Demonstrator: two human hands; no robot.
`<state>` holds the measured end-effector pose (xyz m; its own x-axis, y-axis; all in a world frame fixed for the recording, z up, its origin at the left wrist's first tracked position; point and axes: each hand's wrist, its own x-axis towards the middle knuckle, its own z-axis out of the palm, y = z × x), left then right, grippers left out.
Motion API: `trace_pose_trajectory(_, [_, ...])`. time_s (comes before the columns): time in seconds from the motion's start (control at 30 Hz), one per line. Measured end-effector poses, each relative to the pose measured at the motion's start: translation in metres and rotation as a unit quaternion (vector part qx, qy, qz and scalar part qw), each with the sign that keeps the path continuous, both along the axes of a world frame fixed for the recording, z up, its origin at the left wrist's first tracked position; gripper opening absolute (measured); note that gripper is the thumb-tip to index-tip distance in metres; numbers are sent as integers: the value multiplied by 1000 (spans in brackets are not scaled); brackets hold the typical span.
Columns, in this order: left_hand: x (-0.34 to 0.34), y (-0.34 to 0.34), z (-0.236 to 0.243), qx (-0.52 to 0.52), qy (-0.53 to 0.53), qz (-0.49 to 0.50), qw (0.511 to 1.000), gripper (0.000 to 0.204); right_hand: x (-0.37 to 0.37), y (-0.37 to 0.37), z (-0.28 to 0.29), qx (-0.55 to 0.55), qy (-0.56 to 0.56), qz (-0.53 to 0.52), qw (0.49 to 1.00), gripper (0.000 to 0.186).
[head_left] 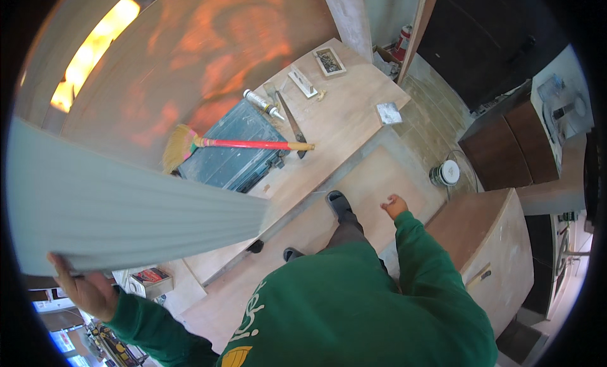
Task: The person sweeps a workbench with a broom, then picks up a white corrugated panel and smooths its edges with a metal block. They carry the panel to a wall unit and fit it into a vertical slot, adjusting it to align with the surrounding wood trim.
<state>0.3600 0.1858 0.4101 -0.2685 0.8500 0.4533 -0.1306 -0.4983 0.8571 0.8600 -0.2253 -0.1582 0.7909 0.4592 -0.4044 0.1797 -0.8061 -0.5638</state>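
Note:
My left hand (pixel 88 291) is raised at the lower left, its fingers at the edge of a long pale grey curtain-like sheet (pixel 139 202) with streaks along it. Some of those fingers are hidden by the sheet. In front of me my right hand (pixel 396 207) hangs over the boards with its fingers curled in; whether a small thing sits in them I cannot make out. A broom (pixel 246 143) with a red handle lies across a dusty blue toolbox (pixel 231 152). Beside it are a sealant tube (pixel 263 104) and a hand saw (pixel 291 123).
On the wooden platform (pixel 360 101) are a tray of small hardware (pixel 329 61), a white block-like tool (pixel 303 81) and a grey square plate (pixel 388 113). A lidded bucket (pixel 445 173) stands right, near a wooden box-shaped unit (pixel 477 240). Lower left is an open box (pixel 150 281).

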Motion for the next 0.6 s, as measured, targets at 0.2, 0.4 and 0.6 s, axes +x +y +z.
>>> trace_pose_trajectory(0.2, [43,5,4,-3,3,212,977,48,159,124,12,38,-81,-58,994,74])
trace_pose_trajectory(0.4, [-54,17,-9,44,454,386,802,42,279,220,0,-81,-113,-55,989,91])
trace_pose_trajectory(0.6, [-14,20,8,26,133,322,937,38,321,279,3,-246,-79,-51,965,107])
